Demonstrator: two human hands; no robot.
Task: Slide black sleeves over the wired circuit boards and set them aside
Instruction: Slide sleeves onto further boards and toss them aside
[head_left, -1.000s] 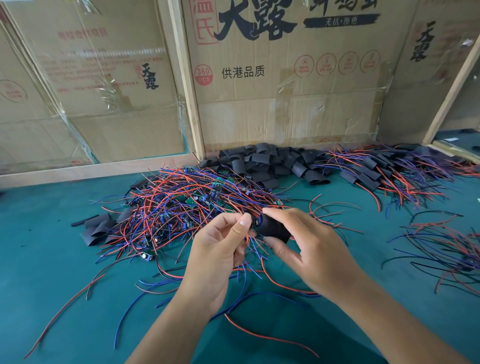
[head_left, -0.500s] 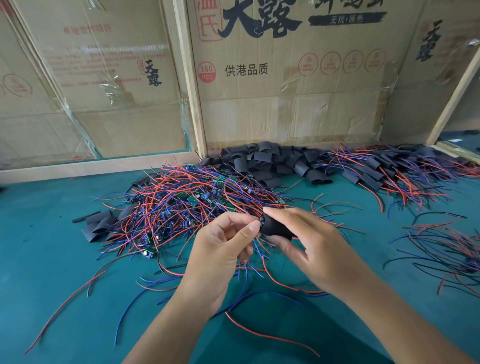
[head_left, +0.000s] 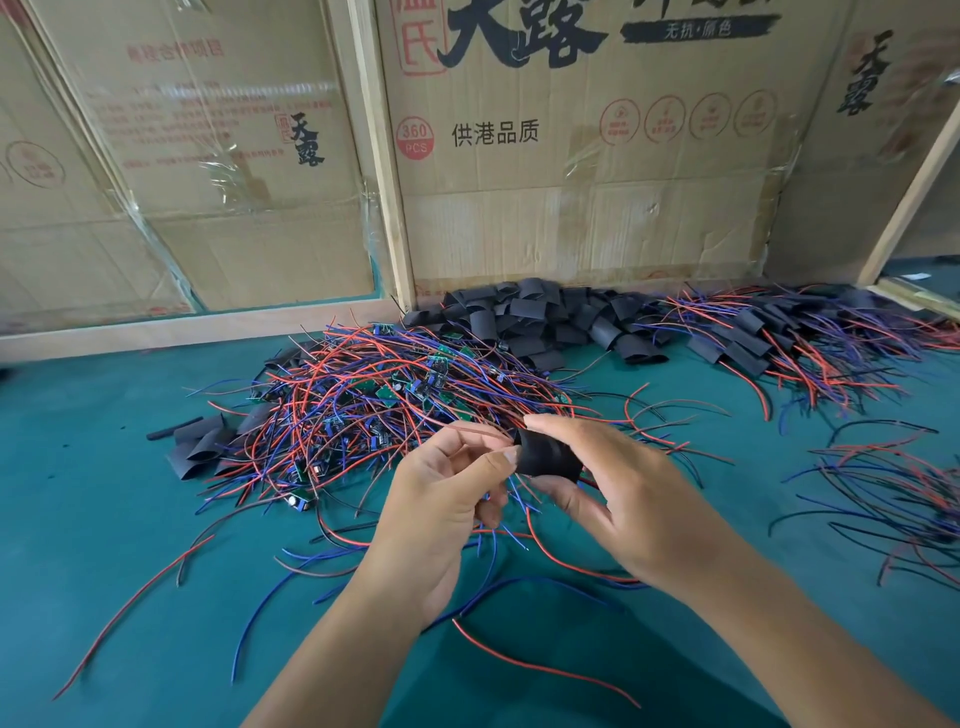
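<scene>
My right hand (head_left: 618, 493) grips a black sleeve (head_left: 548, 454) between thumb and fingers, above the green table. My left hand (head_left: 441, 493) pinches the sleeve's left end, where red and blue wires trail down from it. The circuit board inside the sleeve is hidden. Behind my hands lies a big tangle of wired circuit boards (head_left: 363, 405) with red, blue and black leads. A heap of loose black sleeves (head_left: 540, 322) sits against the cardboard wall. Sleeved boards (head_left: 779, 343) are piled at the back right.
Cardboard boxes (head_left: 571, 182) and wooden rails wall off the back of the green table (head_left: 104, 545). A few flat sleeves (head_left: 200, 447) lie at the left of the tangle. More loose wires (head_left: 893, 499) lie at the right edge. Stray wires cross the table near my forearms.
The sleeve has slid further left toward my left hand's fingertips and shows more of its length. Both hands stay in nearly the same place.
</scene>
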